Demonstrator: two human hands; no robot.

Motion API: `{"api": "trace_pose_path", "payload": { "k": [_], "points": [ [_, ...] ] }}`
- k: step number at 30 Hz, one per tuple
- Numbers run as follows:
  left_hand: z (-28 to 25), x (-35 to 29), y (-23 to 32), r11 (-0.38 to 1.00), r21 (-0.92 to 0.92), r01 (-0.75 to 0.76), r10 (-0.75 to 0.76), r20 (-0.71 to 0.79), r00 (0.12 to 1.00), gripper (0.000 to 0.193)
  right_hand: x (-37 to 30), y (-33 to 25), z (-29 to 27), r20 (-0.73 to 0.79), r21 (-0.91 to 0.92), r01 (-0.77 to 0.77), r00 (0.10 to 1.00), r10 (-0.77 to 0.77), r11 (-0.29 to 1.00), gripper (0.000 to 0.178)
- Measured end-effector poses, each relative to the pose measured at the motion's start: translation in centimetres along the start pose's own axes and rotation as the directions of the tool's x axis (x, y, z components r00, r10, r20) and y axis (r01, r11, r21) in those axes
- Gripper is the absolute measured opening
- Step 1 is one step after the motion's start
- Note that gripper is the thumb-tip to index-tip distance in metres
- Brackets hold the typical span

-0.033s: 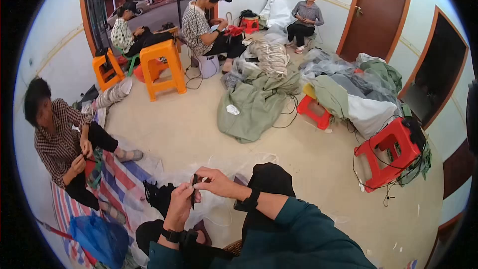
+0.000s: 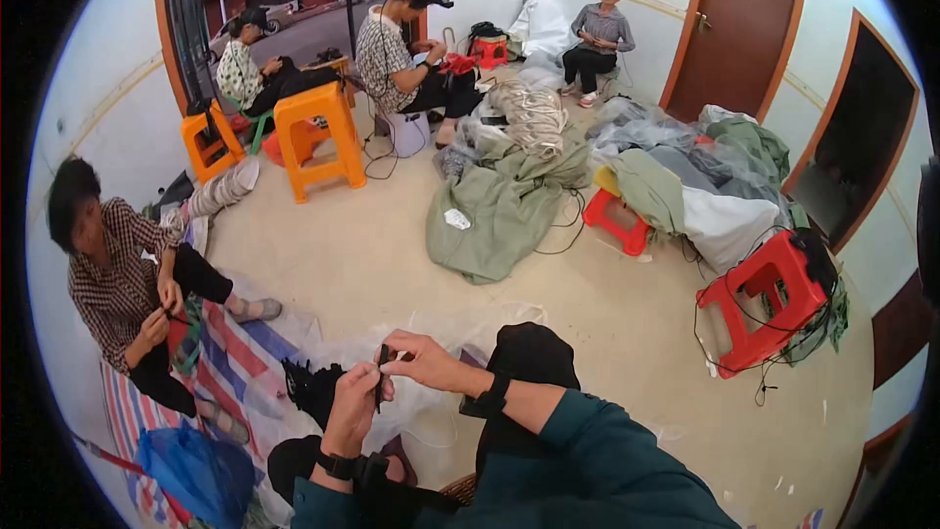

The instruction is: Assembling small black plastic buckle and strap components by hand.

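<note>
Above my lap, my left hand and my right hand meet, both closed in a pinch on one thin black strip. The strip stands roughly upright between the fingertips. Its top end pokes out by my right fingers and its lower end hangs past my left. Fingers cover its middle, and its exact kind is too small to make out. Just left of my left hand, a bunch of black strips lies by my knee on clear plastic sheeting.
A striped tarp and a blue plastic bag lie at left, where a co-worker sits. Green sacks and a rope bundle are ahead. A red stool with cables stands at right, an orange stool farther back.
</note>
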State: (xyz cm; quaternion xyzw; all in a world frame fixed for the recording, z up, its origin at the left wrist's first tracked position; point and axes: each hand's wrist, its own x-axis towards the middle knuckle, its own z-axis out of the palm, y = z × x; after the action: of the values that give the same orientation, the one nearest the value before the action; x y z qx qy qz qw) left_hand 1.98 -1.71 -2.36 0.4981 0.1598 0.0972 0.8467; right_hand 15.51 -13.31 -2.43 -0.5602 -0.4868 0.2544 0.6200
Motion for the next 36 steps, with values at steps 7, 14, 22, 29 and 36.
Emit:
{"api": "trace_pose_path", "payload": {
  "k": [7,14,22,29,36],
  "points": [
    [0.1,0.1,0.1,0.998,0.059,0.012,-0.011,-0.017,1.0,0.013,0.5,0.0,-0.8,0.014,0.19,-0.078,0.997,0.077,0.979,0.012],
    [0.7,-0.3,0.2,0.994,-0.104,-0.032,0.036,0.041,0.999,0.009,0.5,-1.3,-0.5,0.059,0.358,-0.157,0.988,0.146,0.92,0.014],
    [1.1,-1.0,0.0,0.998,-0.041,-0.04,0.041,0.024,0.999,0.013,0.3,-1.6,0.0,0.115,0.323,-0.158,0.985,0.127,0.933,0.016],
    [1.6,0.0,1.4,0.974,0.205,-0.094,0.1,-0.016,0.995,0.018,0.2,-3.1,-2.1,-0.042,0.13,-0.158,0.986,0.164,0.979,0.014],
    [0.4,-1.3,3.3,0.993,0.086,-0.083,0.089,-0.064,0.994,0.018,0.3,-3.9,-1.3,0.012,0.184,-0.222,0.975,0.223,0.958,0.017]
  ]
}}
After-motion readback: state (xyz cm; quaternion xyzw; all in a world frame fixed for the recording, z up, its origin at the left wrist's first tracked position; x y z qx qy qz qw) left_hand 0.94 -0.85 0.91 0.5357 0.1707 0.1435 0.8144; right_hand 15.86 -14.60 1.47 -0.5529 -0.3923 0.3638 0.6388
